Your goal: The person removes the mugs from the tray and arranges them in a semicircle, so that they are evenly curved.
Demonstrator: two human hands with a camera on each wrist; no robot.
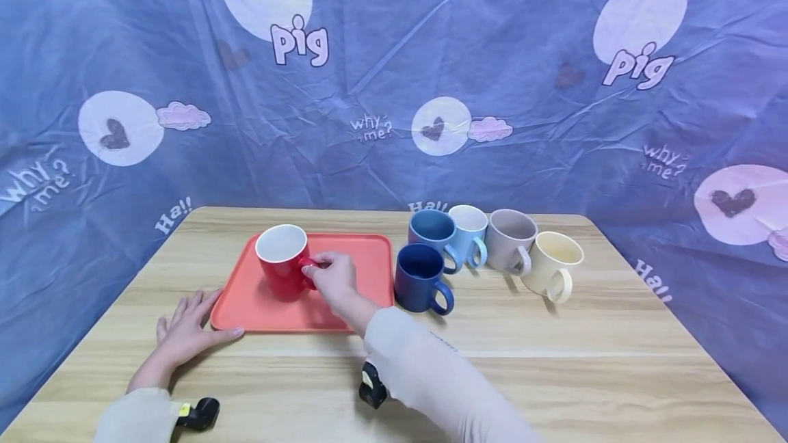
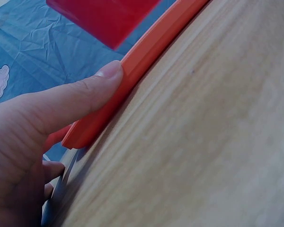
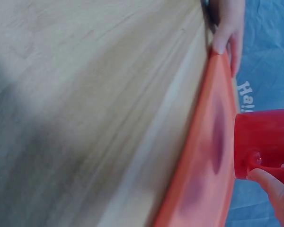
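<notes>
A red mug (image 1: pixel 283 269) with a white inside is upright over the left part of a coral-red tray (image 1: pixel 372 272). My right hand (image 1: pixel 337 284) grips the mug by its handle. In the right wrist view a gap separates the mug's base (image 3: pixel 239 146) from the tray, and a shadow lies beneath. At the tray's near left corner, my left hand (image 1: pixel 187 333) has its fingers spread. Its thumb (image 2: pixel 83 97) is straight and touches the near rim (image 2: pixel 102 118), while another finger reaches along the left side.
Right of the tray stand a navy mug (image 1: pixel 417 286), a teal-blue mug (image 1: pixel 431 230), a light blue mug (image 1: pixel 469 227), a grey mug (image 1: pixel 509 241) and a cream mug (image 1: pixel 554 262). The navy one is close beside the tray's rim. A blue printed cloth (image 1: pixel 394 74) hangs behind the wooden table (image 1: pixel 523 368).
</notes>
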